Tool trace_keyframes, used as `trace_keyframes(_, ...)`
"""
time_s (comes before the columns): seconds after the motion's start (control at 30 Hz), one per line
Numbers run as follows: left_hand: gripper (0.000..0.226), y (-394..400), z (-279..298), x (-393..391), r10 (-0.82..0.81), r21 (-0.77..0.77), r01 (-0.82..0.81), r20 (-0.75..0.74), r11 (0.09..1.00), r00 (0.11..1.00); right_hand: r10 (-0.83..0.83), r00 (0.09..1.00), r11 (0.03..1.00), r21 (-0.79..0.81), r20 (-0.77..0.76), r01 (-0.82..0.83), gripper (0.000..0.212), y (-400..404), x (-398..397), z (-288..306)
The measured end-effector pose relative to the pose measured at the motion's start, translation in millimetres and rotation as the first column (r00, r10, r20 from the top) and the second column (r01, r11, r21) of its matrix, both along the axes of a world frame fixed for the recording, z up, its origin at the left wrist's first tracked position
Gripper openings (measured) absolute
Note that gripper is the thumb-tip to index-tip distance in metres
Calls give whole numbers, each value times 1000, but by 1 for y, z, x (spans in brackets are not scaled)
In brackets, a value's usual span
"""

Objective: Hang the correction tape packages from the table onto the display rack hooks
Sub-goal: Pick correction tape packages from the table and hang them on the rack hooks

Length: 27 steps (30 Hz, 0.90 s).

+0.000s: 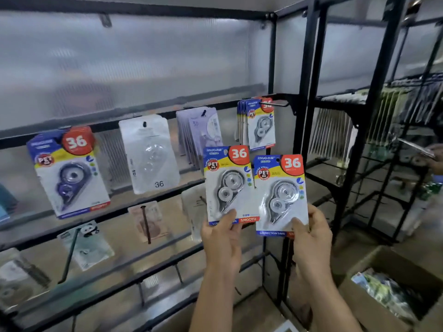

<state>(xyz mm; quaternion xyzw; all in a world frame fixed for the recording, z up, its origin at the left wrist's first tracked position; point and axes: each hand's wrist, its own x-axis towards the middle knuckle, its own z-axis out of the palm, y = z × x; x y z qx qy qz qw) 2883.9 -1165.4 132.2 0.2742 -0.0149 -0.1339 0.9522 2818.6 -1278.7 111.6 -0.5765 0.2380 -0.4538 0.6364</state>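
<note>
Two correction tape packages are held up side by side just below the hooked stack of matching packages [260, 124] on the display rack [303, 97]. The left hand [221, 238] pinches the left package [229, 185] by its bottom edge, thumb across the front. The right hand [311, 236] grips the right package [280, 195] the same way.

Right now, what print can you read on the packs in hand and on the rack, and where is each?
"JINUO", "36", "PET", "SMOOTH": package in the left hand.
"JINUO", "36", "PET", "CORRECTION TAPE": package in the right hand.
"36", "PET": purple-tape pack hanging far left.
"36": clear pack.
"50": lilac packs, faint.
Hooked stack: too blurred.
</note>
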Motion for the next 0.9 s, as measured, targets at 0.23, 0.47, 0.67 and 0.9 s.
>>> trace_keyframes(0.23,40,-58,11,47,-17,91,6,112,996,994,74,996,997,-22,47,-73,54,-52,53,8)
trace_keyframes(0.47,39,-107,33,80,105,23,-109,139,994,985,121,976,985,-145,179,-95,59,-114,102,33)
trace_keyframes(0.67,56,-141,44,93,173,-29,-171,218,985,961,199,947,965,-218,251,-145,62,-157,119,44)
trace_keyframes(0.9,57,-159,40,90,293,8,-300,193,954,936,333,912,927,-259,239,-270,67,-186,124,46)
